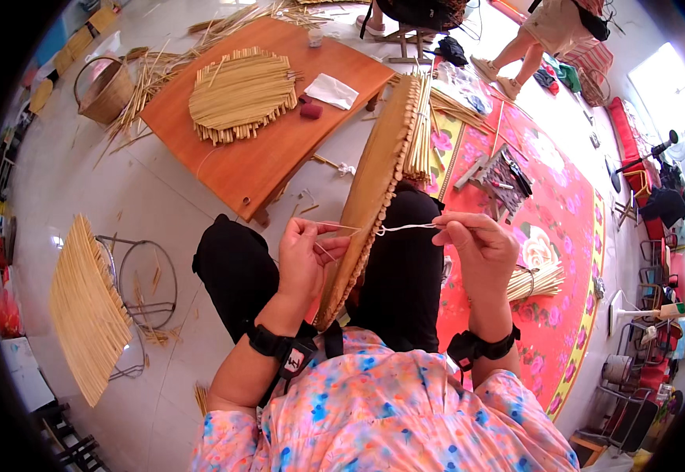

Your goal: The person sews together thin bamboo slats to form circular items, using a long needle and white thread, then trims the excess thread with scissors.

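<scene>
A straw mat (pixel 372 165) made of bound stalks stands on edge between my knees, its stitched rim facing right. My left hand (pixel 301 263) is closed beside its left face, pinching a thin pale thread (pixel 338 226) that runs to the mat. On the other side, my right hand (pixel 480 256) grips a white cord (pixel 407 228) between thumb and fingers. The cord stretches taut from a loop at the mat's rim. Whether a needle is in either hand is too small to tell. Loose cut stalks (pixel 419 138) lean against the mat's far end.
An orange-brown table (pixel 279 161) ahead holds a round straw mat (pixel 242 98), a white cloth (pixel 331 91) and a dark red spool (pixel 310 111). Another mat (pixel 87 311) leans on a wire stand (pixel 154 324) at left. Tied stalks (pixel 537 282) lie on the red floral carpet (pixel 570 236).
</scene>
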### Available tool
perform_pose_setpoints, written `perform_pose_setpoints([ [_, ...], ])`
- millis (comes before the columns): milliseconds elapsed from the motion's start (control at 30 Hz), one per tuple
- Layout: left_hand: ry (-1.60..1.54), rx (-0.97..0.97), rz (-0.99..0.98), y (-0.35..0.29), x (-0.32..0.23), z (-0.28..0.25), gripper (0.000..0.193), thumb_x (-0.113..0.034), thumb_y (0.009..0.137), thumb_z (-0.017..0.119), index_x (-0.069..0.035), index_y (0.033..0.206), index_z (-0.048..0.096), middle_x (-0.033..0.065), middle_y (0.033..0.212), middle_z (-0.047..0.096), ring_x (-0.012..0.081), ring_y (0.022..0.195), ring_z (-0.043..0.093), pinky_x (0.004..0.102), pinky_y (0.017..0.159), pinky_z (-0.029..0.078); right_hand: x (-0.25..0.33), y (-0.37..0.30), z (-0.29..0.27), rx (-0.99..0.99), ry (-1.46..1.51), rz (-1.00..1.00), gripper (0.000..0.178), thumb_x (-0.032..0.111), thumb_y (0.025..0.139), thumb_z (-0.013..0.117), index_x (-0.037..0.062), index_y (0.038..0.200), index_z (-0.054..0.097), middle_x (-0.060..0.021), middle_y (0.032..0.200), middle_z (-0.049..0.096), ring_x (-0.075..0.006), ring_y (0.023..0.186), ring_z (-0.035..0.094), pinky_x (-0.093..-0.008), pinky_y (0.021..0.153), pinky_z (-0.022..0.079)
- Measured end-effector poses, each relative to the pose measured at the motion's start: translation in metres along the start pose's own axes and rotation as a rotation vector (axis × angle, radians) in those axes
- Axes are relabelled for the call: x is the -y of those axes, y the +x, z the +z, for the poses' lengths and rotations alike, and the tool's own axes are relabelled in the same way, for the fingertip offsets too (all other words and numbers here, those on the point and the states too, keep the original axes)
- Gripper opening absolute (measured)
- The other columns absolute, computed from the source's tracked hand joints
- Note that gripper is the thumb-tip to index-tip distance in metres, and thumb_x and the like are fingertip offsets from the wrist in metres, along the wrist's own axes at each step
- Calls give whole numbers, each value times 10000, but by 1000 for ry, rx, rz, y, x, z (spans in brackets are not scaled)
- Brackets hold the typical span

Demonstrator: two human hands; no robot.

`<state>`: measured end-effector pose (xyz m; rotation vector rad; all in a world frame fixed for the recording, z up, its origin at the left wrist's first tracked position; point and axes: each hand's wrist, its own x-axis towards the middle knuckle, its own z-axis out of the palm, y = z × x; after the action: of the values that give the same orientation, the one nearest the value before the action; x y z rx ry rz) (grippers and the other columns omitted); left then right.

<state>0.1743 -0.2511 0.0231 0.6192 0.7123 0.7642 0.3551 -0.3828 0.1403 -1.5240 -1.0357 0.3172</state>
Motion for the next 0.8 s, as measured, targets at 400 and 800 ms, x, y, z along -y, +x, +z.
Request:
perform_pose_setpoints([
  [400, 153, 60, 133, -20, -8, -2, 150, -206, 1023, 451, -74, 955, 429, 135, 1040, 624, 222, 778, 694, 319, 695, 561, 31, -13, -2, -35, -209, -232, 26, -18, 844, 658, -23, 860, 677, -86, 781, 713, -139, 637, 689, -221, 553, 513],
  [800, 459, 151, 651, -35, -55, -9, 138, -142, 1021, 450, -30, 941, 458, 165, 1056, 645, 170, 823, 656, 293, 776, 523, 1, -13, -7, -139, -114, -13, 87, 51, 932, 598, -27, 915, 633, -82, 789, 688, -115, 683, 662, -224, 628, 516],
])
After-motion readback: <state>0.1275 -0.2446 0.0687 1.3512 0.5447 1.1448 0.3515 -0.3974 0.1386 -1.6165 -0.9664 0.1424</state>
